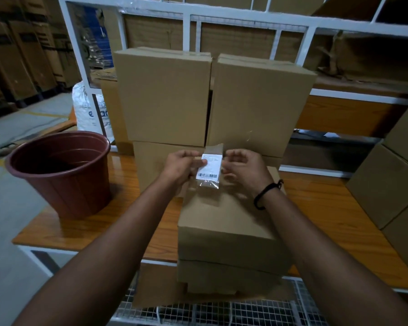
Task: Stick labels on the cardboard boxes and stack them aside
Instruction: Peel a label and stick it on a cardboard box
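A white metal rack [189, 31] rose along the far edge of the wooden table [85, 231], with brown cardboard packed behind its bars. On the far half of the table stood a stack of cardboard boxes: a left upper box [163, 97] and a right upper box [257, 107] side by side, touching, on lower boxes. More side boxes [391, 184] were piled at the table's right end. At the middle of the table's near edge sat the near box [226, 222], plain-topped, resting on another carton that jutted past that edge. A reddish-brown bucket [64, 172] stood upright on the table's left end. A white sack [85, 109] leaned beyond the table's far left corner.

Both forearms reached out over the table's near edge. The left hand [181, 165] hung above the table's middle, its thumb and fingers pinching the left edge of the label [209, 167]. The right hand [245, 170] hovered just right of it with fingers curled; whether they gripped the clear film could not be told. The label, white with a barcode and set in a clear sleeve, was held upright above the table's middle, over the near box's far end and not yet stuck down. A black wristband [266, 192] circled the right wrist.
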A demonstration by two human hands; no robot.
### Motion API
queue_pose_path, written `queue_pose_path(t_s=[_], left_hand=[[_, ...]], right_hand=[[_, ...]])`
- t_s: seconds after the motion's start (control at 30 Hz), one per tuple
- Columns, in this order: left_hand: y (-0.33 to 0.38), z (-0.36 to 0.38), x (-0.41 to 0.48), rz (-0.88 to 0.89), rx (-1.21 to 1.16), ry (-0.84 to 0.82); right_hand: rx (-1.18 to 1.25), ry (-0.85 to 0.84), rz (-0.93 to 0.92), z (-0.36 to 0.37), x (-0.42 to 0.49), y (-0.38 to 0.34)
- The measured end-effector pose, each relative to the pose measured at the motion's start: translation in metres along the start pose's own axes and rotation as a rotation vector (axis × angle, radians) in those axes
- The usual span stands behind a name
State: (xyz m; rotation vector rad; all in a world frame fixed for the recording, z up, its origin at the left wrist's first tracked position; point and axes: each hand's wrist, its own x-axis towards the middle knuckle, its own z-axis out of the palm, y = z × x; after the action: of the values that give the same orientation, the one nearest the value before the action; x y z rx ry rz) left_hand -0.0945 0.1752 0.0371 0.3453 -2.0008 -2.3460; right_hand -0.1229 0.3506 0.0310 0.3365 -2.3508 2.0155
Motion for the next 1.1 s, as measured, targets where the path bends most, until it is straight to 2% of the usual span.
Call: queue_pose_path(t_s=[0.07,0.13,0.2,0.23,0.3,0.37,0.43,0.53,0.73,0.87,0.93,1.0,1.1], left_hand=[[-0.001,-0.007,0.008,-0.049,-0.071,0.009],[-0.002,-0.011,0.011,-0.073,-0.125,-0.012],[-0.001,-0.015,0.008,-0.081,-0.144,-0.035],[-0.001,-0.018,0.005,-0.068,-0.137,-0.042],[-0.001,-0.029,0.001,0.009,-0.082,-0.012],[-0.002,-0.049,0.000,0.129,0.049,0.079],[-0.002,-0.071,0.001,0.242,0.140,0.079],[0.001,-0.100,0.003,0.287,0.151,0.052],[0.015,-0.172,0.010,0.300,0.195,0.132],[0.018,-0.235,0.026,0.304,0.284,0.191],[0.016,-0.272,0.036,0.341,0.467,0.259],[0.014,-0.309,0.040,0.338,0.768,0.347],[0.003,-0.350,0.041,0.227,1.029,0.295]], right_hand=[[-0.379,-0.003,-0.331,-0.009,0.006,0.009],[-0.616,-0.118,-0.677,-0.008,0.009,0.013],[-0.642,-0.178,-0.826,0.003,0.011,0.008],[-0.618,-0.160,-0.844,0.010,0.013,0.005],[-0.536,-0.073,-0.744,0.025,0.015,-0.003],[-0.418,-0.053,-0.488,0.039,0.020,-0.014],[-0.263,-0.131,-0.279,0.056,0.027,-0.020],[-0.133,-0.249,-0.117,0.090,0.039,-0.020],[-0.019,-0.445,0.011,0.168,0.054,-0.032],[0.034,-0.432,0.088,0.227,0.069,-0.041],[0.075,-0.423,0.151,0.258,0.080,-0.042],[0.045,-0.399,0.194,0.290,0.091,-0.042],[-0.168,-0.320,0.094,0.334,0.109,-0.039]])
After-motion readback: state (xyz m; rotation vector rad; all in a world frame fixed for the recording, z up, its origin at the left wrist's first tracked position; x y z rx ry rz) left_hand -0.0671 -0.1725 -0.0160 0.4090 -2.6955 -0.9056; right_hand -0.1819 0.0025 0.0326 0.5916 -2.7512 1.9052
